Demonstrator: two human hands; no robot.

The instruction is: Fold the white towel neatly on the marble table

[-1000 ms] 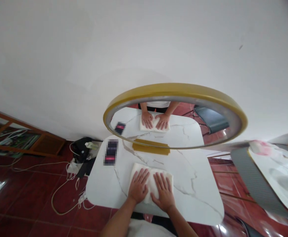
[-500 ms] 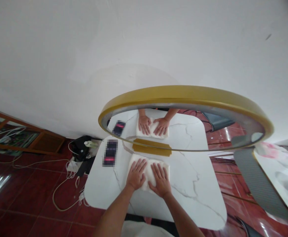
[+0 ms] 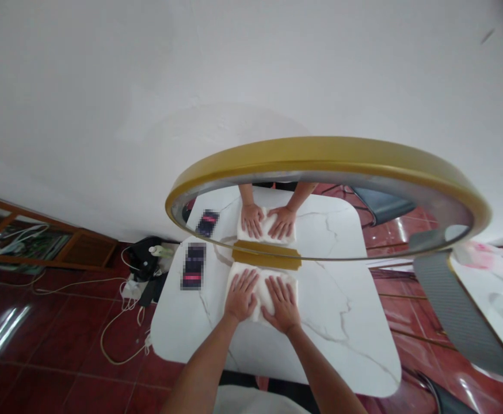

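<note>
A folded white cloth [image 3: 263,287], soft-looking like a towel, lies on the white marble-patterned table [image 3: 338,345] in front of me. My left hand [image 3: 242,294] rests flat on its left half, fingers stretched out and pointing away from me. On the right half lies my right hand [image 3: 282,303], palm down, with its fingers spread and its thumb toward the middle. Both palms hide parts of the cloth. Just beyond it, a gold-framed round mirror [image 3: 333,150] stands on its gold base [image 3: 266,256] and reflects the hands and cloth.
A dark, blurred-out flat object [image 3: 194,266] lies on the table's left side. Cables and a black bag [image 3: 143,259] are on the red tiled floor at left, near a wooden cabinet [image 3: 91,253]. A grey ribbed chair back [image 3: 454,310] stands at right. A white wall rises behind.
The view has shifted slightly, and the mirror appears a little larger and higher. Both hands stay flat on the cloth, which keeps its folded shape.
</note>
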